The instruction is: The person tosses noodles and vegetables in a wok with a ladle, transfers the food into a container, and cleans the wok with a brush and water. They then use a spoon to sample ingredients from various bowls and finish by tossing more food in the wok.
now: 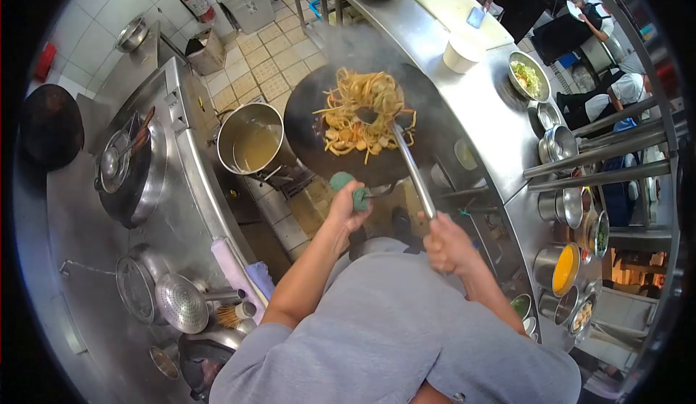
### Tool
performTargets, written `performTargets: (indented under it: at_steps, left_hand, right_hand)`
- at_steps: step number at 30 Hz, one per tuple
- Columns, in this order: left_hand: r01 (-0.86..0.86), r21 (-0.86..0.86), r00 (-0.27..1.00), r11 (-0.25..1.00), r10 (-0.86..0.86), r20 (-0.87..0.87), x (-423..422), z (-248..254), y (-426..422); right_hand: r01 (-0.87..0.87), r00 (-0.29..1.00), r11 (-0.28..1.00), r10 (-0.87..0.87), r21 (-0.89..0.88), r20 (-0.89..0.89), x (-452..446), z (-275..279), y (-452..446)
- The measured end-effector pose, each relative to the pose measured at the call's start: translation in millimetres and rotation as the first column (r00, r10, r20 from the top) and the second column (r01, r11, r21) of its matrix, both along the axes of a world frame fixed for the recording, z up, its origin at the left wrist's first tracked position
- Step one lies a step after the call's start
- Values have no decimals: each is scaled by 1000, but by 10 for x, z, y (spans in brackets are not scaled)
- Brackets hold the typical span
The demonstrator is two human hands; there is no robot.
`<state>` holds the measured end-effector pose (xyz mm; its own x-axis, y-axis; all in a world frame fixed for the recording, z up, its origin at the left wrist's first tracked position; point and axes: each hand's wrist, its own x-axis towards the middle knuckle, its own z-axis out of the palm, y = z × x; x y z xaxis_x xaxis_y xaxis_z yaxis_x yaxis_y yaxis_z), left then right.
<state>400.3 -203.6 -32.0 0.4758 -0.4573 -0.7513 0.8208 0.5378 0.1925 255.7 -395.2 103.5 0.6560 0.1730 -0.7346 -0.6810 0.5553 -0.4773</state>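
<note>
My left hand [346, 207] is closed around the handle of a large dark wok [304, 121], with a green cloth [351, 189] between palm and handle. In my right hand [447, 244] is the long metal handle of a ladle [412, 165]. Its bowl end reaches into noodles [367, 88] mixed with vegetable strips and chunks. Some noodles are heaped up around the ladle, partly covering its bowl. Steam rises from the wok, which is in front of me between the counters.
A deep pot of cloudy liquid [255, 146] stands just left of the wok. On the right, a steel counter [464, 125] carries a white tub [464, 54], a bowl of shredded vegetables [525, 76] and several ingredient pots. A perforated strainer [183, 302] lies on the left stove. Other people are at far right.
</note>
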Motion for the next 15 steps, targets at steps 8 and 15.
performTargets:
  at_steps: [8, 15]
  left_hand:
    - [-26, 21, 1000, 999, 26, 11, 36, 66, 72]
    - [-13, -57, 999, 998, 15, 33, 165, -6, 107]
  right_hand:
    - [185, 982, 677, -150, 712, -113, -6, 71, -190]
    - [-156, 986, 912, 167, -379, -3, -36, -142, -50]
